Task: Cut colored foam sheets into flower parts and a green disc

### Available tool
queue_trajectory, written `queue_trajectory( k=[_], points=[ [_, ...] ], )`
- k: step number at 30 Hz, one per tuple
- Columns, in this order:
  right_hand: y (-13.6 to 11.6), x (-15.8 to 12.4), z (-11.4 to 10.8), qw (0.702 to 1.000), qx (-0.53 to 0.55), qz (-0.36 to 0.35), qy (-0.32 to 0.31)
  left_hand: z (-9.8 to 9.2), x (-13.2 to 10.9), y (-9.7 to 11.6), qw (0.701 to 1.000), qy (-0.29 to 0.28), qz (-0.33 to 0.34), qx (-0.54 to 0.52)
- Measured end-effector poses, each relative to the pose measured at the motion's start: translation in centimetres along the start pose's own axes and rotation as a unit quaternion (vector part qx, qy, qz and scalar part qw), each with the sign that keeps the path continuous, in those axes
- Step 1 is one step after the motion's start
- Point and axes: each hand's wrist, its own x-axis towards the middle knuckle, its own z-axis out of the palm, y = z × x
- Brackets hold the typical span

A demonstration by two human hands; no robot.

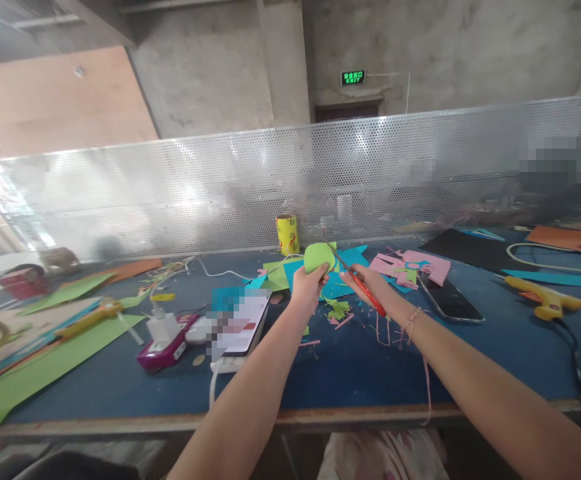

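My left hand [311, 288] is closed on a piece of light green paper [317, 257] with a rounded edge, held above the table. A pair of scissors with red handles [369, 293] is in my right hand [365, 283], its fingers wrapped round the handles. The blades point up and left and meet the right side of the green paper. Blue paper [353, 259] lies beneath and behind both hands. Below them are small green scraps [337, 308] and pink strips scattered on the table. Whether the blades are parted is too small to make out.
A phone with a lit screen [245, 323] leans by a purple power strip [163, 350] at left. Pink paper [433, 267] and a dark phone [453, 300] lie right. Yellow glue guns [545, 297] lie at both sides. A yellow roll [287, 233] stands before the perforated metal screen [210, 193].
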Motion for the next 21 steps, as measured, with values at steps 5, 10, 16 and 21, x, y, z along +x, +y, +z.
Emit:
queue_trajectory(
  k=[5, 10, 16, 21],
  points=[
    [-0.44, -0.07, -0.36, 0.999, 0.035, 0.012, -0.016, 0.10, -0.10, -0.11, 1.000, -0.021, -0.011, 0.008],
    [-0.53, -0.01, -0.51, 1.000, 0.016, 0.004, -0.006, 0.13, -0.37, 0.17, 0.999, -0.028, -0.015, 0.011],
    [-0.35, -0.05, -0.53, 1.000, 0.002, -0.015, 0.015, -0.02, -0.22, 0.28, 1.000, 0.004, -0.020, 0.001],
    [0.30, 0.07, -0.05, 1.000, -0.006, -0.021, 0.016, -0.09, 0.17, 0.00, 0.996, 0.073, 0.022, -0.051]
  ],
)
